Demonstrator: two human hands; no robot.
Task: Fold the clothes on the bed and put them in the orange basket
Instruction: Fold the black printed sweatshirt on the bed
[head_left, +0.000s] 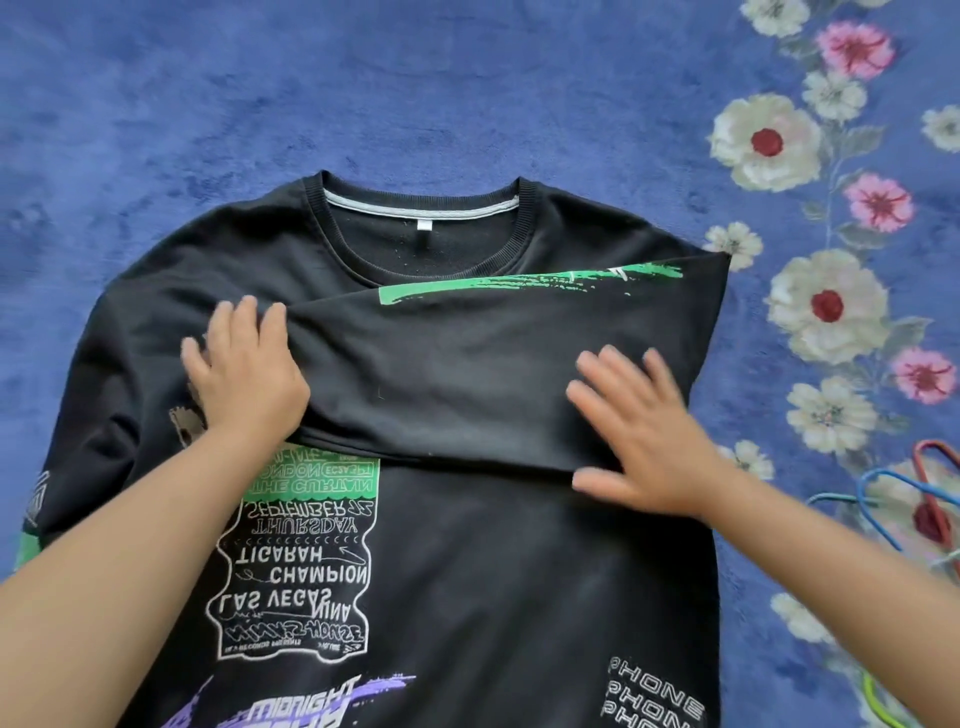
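Sweatshirt amid open blue bedspread

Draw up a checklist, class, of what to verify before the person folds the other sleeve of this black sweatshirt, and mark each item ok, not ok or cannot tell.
1. Right sleeve folded across the chest of the black sweatshirt: ok.
2. Folded sleeve lies smooth: ok, only faint creases.
3. Left hand at the sleeve's end: ok; whether it pinches the cloth, cannot tell.
4. Right hand flat and open on the fold: ok, though blurred.
5. Left sleeve spread out, ready to fold: not ok, it runs past the picture's edge.
6. Orange basket within reach: cannot tell, not in view.
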